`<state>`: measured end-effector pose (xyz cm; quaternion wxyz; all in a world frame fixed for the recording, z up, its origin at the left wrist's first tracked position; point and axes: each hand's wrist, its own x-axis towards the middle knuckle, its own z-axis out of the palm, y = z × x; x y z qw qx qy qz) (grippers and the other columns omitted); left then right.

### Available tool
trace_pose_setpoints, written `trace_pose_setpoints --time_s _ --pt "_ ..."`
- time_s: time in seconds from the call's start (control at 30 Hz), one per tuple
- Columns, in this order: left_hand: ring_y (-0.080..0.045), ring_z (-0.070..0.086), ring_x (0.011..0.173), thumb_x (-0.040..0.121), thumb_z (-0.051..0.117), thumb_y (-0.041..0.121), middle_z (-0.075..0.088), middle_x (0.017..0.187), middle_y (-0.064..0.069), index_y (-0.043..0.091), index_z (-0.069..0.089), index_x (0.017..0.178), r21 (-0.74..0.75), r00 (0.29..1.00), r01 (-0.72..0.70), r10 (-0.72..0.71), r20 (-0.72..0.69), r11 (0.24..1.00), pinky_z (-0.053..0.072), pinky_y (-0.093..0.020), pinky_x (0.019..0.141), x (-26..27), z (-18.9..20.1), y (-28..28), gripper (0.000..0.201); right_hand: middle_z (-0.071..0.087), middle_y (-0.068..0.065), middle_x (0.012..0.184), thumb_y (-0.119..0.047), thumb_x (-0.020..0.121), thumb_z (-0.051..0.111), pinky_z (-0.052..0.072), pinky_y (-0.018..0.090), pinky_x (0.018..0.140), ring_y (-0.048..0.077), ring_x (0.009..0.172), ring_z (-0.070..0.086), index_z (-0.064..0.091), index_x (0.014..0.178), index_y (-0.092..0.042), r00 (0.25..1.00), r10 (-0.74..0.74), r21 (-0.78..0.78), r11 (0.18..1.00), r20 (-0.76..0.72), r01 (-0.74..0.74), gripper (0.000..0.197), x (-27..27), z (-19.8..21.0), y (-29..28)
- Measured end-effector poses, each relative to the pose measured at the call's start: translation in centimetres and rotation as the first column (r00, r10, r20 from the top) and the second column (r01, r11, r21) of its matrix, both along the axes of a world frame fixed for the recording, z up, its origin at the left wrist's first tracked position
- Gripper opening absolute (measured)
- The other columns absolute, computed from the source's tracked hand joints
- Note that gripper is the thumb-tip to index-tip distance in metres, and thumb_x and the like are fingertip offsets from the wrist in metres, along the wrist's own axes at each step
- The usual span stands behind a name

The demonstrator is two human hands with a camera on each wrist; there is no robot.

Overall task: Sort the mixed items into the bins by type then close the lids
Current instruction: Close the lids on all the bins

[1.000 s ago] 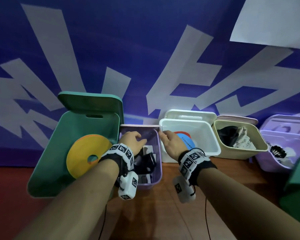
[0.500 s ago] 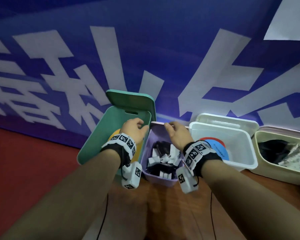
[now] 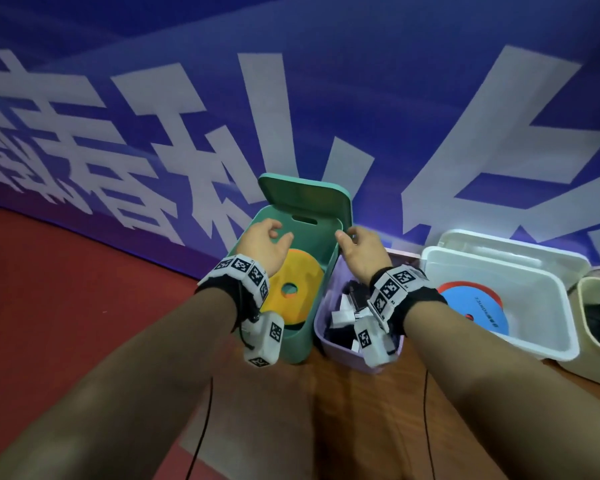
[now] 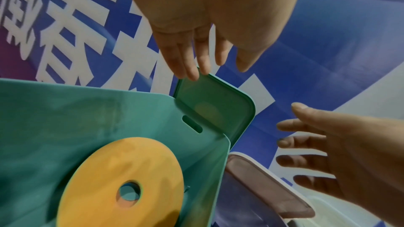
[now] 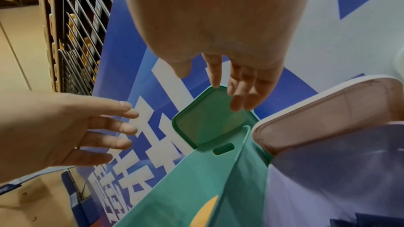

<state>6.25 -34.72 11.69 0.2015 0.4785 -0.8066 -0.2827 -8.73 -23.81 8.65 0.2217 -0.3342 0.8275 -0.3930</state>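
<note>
A green bin [image 3: 293,348] holds a yellow disc [image 3: 297,289] with a round hole. Its green lid [image 3: 305,199] stands up behind it against the blue banner. My left hand [image 3: 267,242] hovers over the bin's back left, and my right hand [image 3: 359,252] is at its back right corner. In the left wrist view my left hand [image 4: 196,68] has straight fingers whose tips reach the lid's [image 4: 214,110] near corner. In the right wrist view my right hand [image 5: 231,91] is spread in front of the lid's [image 5: 207,123] top edge. Neither hand holds anything, and I cannot tell whether either one touches the lid.
Right of the green bin stands a purple bin [image 3: 340,356] with several small black and white items, its lid [image 5: 328,115] up behind. Further right are a white bin [image 3: 551,306] with a blue and red disc [image 3: 475,311] and a beige bin [image 3: 596,365]. Red floor lies at the left.
Both hands have moved left from the purple bin's back edge to the back of the green bin, and the head view has turned left with them.
</note>
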Motion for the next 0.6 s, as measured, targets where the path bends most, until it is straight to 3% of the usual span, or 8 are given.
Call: trace_pose_setpoints --time_s 0.13,0.33,0.47,0.6 --pt "-0.023 0.057 0.111 0.091 0.058 0.04 0.058 0.125 -0.004 0.02 0.05 0.134 0.008 1.0 0.024 -0.023 -0.013 1.0 0.048 -0.037 0.094 -0.8 0.0 -2.4 0.048 0.04 0.018 0.141 -0.044 0.097 0.043 0.034 0.036 0.106 0.032 0.126 0.046 0.039 0.14 -0.009 0.999 -0.047 0.005 0.999 -0.001 0.047 0.055 -0.2 1.0 -1.6" --pt "-0.033 0.043 0.128 0.089 0.059 0.047 0.033 0.144 -0.008 0.027 0.033 0.145 0.048 0.999 0.047 -0.047 -0.016 0.998 0.041 -0.042 0.103 -2.3 -0.7 -8.1 0.065 0.027 0.016 0.147 -0.042 0.097 0.045 0.037 0.038 0.103 0.036 0.122 0.049 0.025 0.147 -0.014 0.979 -0.204 0.0 0.979 0.004 0.204 0.06 0.2 0.9 -4.9" --pt "-0.035 0.036 0.133 0.087 0.057 0.053 0.024 0.15 -0.008 0.029 0.027 0.147 0.103 0.997 0.045 -0.039 -0.063 0.994 0.038 -0.046 0.108 -3.8 -1.2 -12.1 0.071 0.016 0.013 0.156 -0.042 0.098 0.043 0.029 0.039 0.11 0.031 0.139 0.031 0.011 0.152 -0.015 0.959 -0.285 0.006 0.959 0.01 0.285 0.069 -0.3 0.9 -7.4" --pt "-0.034 0.032 0.138 0.087 0.053 0.06 0.019 0.156 -0.009 0.03 0.021 0.15 0.175 0.994 0.088 -0.074 -0.08 0.981 0.035 -0.051 0.11 -5.7 -1.8 -15.4 0.077 0.018 0.012 0.157 -0.045 0.098 0.042 0.027 0.038 0.112 0.029 0.142 0.027 0.009 0.152 -0.016 0.935 -0.355 -0.002 0.935 -0.004 0.355 0.07 -1.0 0.7 -10.1"
